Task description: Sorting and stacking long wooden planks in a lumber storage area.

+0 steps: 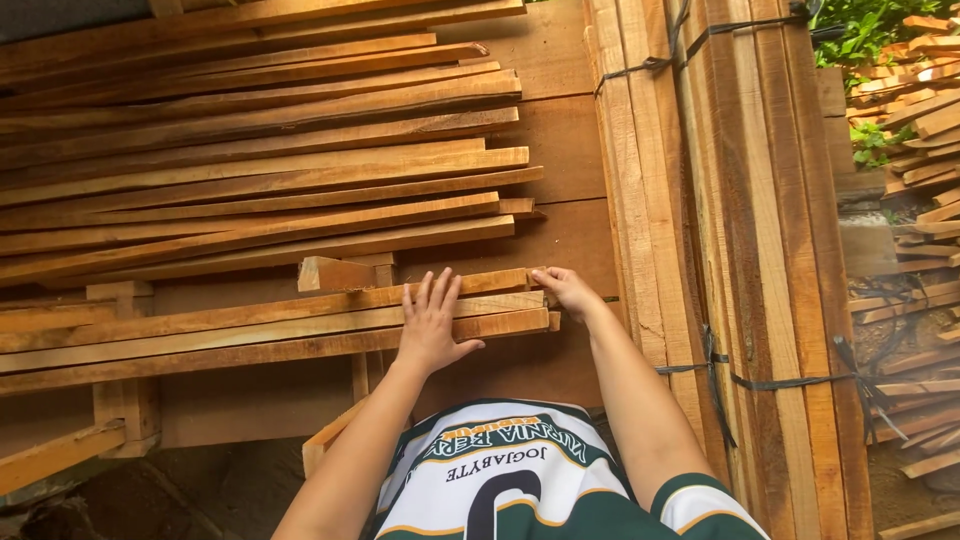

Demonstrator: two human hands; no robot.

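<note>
A few long wooden slats (250,325) lie side by side on a low wooden frame in front of me. My left hand (432,325) rests flat on top of them, fingers spread, near their right end. At the right end tips of the same slats is my right hand (568,290), its fingers curled against the end of the top slat. A short wooden block (335,273) sits just behind the slats, left of my left hand.
A big pile of similar slats (260,150) is stacked behind, over wide boards. To the right stand strapped bundles of planks (730,200) bound with dark bands. More loose timber (915,130) lies further right by green plants. A support post (125,400) stands lower left.
</note>
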